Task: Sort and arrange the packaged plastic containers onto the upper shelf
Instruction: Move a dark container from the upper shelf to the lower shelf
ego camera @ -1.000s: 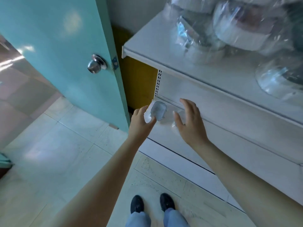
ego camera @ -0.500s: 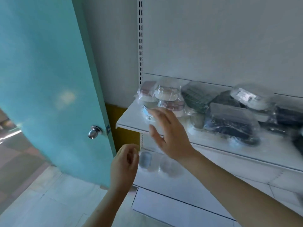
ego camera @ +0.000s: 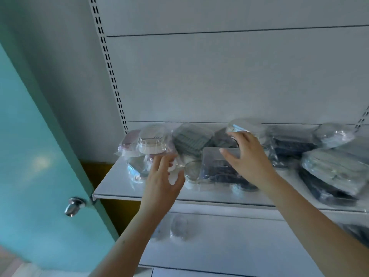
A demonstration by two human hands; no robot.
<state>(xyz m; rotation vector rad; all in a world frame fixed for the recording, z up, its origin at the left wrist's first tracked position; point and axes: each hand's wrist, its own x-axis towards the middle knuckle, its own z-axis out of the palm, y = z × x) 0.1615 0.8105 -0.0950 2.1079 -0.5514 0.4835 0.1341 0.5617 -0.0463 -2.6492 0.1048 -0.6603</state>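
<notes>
Step in hand, as judged: reaching in to sort. The packaged containers [ego camera: 191, 140] lie heaped along the upper shelf [ego camera: 111, 186], from its left end to its right. Left hand [ego camera: 161, 180] and right hand [ego camera: 247, 156] hover over the heap near the left end, fingers spread wide, holding nothing. Next move calls for gripping one slippery pack.

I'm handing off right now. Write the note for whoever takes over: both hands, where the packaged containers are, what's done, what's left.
Left hand: open, fingers spread, reaching at the small round packs at the upper shelf's left end; contact unclear.
Right hand: open, fingers spread over the clear-lidded dark pack mid-shelf, holding nothing.
Upper shelf: wrapped containers piled loosely along it, with flat packs stacked at the right.
Lower shelf: two small clear packs lie there.
Done: most packs are up.
Left: lift those two, then sort and straighten the pile.
</notes>
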